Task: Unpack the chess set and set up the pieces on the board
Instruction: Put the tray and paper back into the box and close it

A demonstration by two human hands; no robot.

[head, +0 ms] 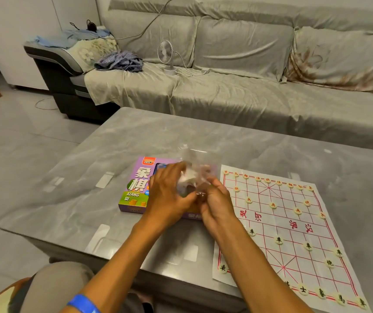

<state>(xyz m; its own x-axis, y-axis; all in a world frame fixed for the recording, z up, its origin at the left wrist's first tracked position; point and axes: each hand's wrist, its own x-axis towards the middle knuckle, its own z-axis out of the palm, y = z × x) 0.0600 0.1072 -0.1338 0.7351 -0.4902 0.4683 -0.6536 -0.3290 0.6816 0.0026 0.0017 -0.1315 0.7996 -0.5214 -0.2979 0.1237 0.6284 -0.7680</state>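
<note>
Chess pieces (278,240) already out on the paper board (278,224), just to the right of both hands: red-marked discs along its far rows, black-marked discs along its near rows. Clear plastic bag (191,175) held up between the hands, crumpled, with something small and dark inside at its lower part. Left hand (169,195) curled round the bag's left side, fingers reaching up over the plastic. Right hand (217,204) pinching the bag's lower right corner, fingers bent tight. Purple chess box (135,188) lying flat under and beyond the left hand, partly hidden by both hands. Blue wristband (82,303) on the left forearm. Grey table (68,177) beneath everything, sofa (226,64) well beyond the hands, small white fan (166,53) standing on its seat.
</note>
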